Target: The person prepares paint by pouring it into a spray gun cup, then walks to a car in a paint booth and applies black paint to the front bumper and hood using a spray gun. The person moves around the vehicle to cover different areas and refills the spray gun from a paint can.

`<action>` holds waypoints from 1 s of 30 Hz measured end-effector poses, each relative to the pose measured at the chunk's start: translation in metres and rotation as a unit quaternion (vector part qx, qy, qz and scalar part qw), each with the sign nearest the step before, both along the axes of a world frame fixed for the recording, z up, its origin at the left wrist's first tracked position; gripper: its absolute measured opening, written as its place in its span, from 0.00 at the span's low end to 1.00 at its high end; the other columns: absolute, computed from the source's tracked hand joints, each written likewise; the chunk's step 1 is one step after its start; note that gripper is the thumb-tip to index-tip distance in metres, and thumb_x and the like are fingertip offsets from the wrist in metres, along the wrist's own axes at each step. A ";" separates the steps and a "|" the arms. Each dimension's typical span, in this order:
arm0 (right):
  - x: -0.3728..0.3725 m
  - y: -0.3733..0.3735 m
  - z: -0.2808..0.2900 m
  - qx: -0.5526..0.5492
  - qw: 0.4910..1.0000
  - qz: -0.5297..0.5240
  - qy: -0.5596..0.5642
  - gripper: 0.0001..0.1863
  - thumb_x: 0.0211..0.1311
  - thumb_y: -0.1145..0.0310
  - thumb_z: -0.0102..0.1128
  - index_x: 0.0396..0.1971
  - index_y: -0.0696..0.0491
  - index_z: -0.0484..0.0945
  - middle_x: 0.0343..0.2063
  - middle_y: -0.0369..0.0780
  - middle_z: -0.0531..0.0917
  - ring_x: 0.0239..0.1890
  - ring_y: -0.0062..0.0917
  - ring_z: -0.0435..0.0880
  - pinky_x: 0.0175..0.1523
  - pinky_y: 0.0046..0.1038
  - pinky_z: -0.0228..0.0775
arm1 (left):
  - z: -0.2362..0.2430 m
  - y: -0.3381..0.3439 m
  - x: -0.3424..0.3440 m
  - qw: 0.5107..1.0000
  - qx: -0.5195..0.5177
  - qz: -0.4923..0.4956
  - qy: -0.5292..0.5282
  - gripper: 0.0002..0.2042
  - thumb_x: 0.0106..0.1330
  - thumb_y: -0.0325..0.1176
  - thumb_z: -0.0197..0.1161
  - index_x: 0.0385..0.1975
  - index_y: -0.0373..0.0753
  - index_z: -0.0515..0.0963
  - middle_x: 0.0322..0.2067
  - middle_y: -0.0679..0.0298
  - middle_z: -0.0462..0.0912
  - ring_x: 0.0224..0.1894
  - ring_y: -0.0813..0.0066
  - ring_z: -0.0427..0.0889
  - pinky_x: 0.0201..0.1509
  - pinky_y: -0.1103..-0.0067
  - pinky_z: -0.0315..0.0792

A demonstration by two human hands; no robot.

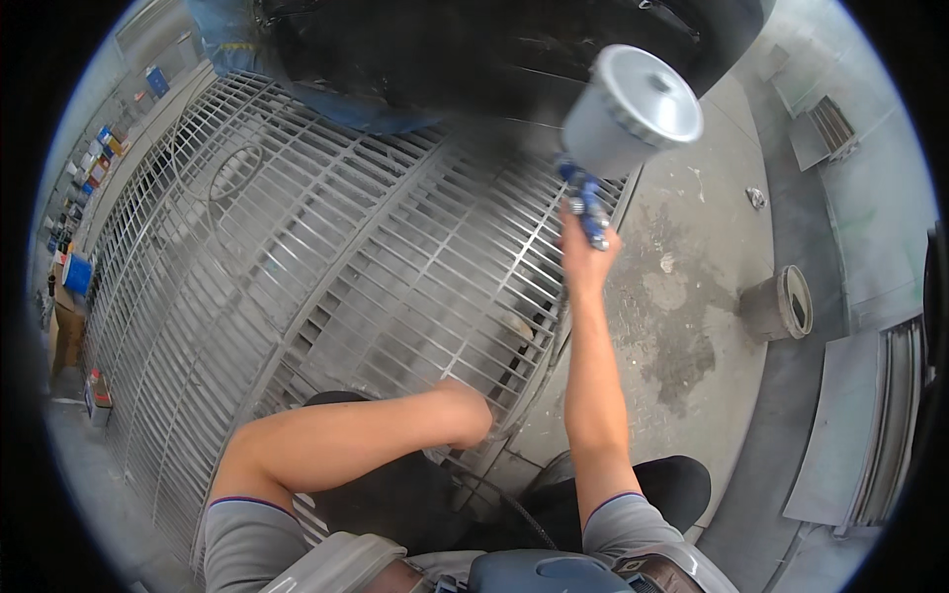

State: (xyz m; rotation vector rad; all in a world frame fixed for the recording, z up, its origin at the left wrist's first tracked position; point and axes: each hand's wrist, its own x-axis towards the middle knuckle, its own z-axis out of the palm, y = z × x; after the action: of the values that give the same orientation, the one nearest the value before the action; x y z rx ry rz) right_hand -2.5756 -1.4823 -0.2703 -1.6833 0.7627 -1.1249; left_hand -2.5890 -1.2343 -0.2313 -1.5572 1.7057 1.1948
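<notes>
My right hand [590,255] reaches forward, wrapped round the handle of a blue spray gun [585,203]. On top of the gun sits a large light grey paint cup [630,111] with a round lid, tilted to the right. The gun is close to a big glossy black surface [395,49], and a dark blurred haze hangs between them. Over my knee my left hand [463,413] is bent inward with its fingers curled; what they hold, if anything, is hidden. A thin hose [509,501] runs below that hand, between my legs.
Metal floor grating [336,257] spreads under the black surface, whose left edge has blue sheeting [232,40]. Bare concrete [682,287] lies to the right, with a bucket [778,304] and leaning panels [860,425]. Cans and boxes [99,153] line the left wall.
</notes>
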 end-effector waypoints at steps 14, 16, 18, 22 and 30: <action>0.049 0.050 0.075 0.029 0.990 0.118 0.078 0.14 0.66 0.58 0.74 0.34 0.55 0.88 0.19 0.31 0.83 0.18 0.14 0.78 0.26 0.22 0.67 | -0.004 0.011 0.021 0.996 -0.053 -0.045 0.053 0.15 0.57 0.26 0.68 0.45 0.40 0.90 0.46 0.59 0.91 0.49 0.57 0.89 0.45 0.60 0.83; 0.021 0.016 0.070 0.027 0.996 0.031 0.073 0.16 0.67 0.55 0.73 0.31 0.55 0.88 0.16 0.32 0.82 0.17 0.15 0.78 0.24 0.22 0.66 | -0.007 0.006 0.019 0.995 -0.056 -0.056 0.057 0.15 0.57 0.26 0.68 0.45 0.41 0.90 0.46 0.59 0.91 0.49 0.57 0.89 0.45 0.61 0.83; -0.015 -0.018 0.071 0.006 0.997 -0.039 0.068 0.14 0.67 0.59 0.72 0.30 0.56 0.88 0.19 0.34 0.83 0.16 0.16 0.77 0.23 0.23 0.66 | -0.007 0.001 0.016 0.993 -0.064 -0.086 0.059 0.15 0.57 0.27 0.68 0.45 0.41 0.90 0.47 0.60 0.91 0.49 0.57 0.89 0.45 0.60 0.83; -0.063 -0.062 0.087 -0.027 0.988 -0.154 0.008 0.15 0.67 0.61 0.71 0.27 0.57 0.84 0.20 0.34 0.82 0.16 0.17 0.77 0.22 0.23 0.66 | -0.016 -0.009 0.011 0.990 -0.073 -0.111 0.054 0.16 0.58 0.28 0.69 0.47 0.41 0.89 0.48 0.60 0.91 0.51 0.57 0.89 0.46 0.60 0.83; -0.063 -0.058 0.107 -0.100 0.967 -0.234 0.000 0.11 0.69 0.67 0.71 0.32 0.59 0.84 0.17 0.30 0.78 0.20 0.14 0.73 0.26 0.24 0.65 | -0.027 -0.023 0.008 0.993 -0.069 -0.092 0.033 0.15 0.62 0.32 0.71 0.49 0.46 0.90 0.53 0.63 0.90 0.52 0.58 0.89 0.47 0.61 0.83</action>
State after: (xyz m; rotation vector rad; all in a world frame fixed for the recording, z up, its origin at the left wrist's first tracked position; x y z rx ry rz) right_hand -2.6385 -1.5401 -0.1630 -1.7126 1.1154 -1.5702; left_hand -2.5814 -1.2569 -0.2582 -1.4152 1.9640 1.0662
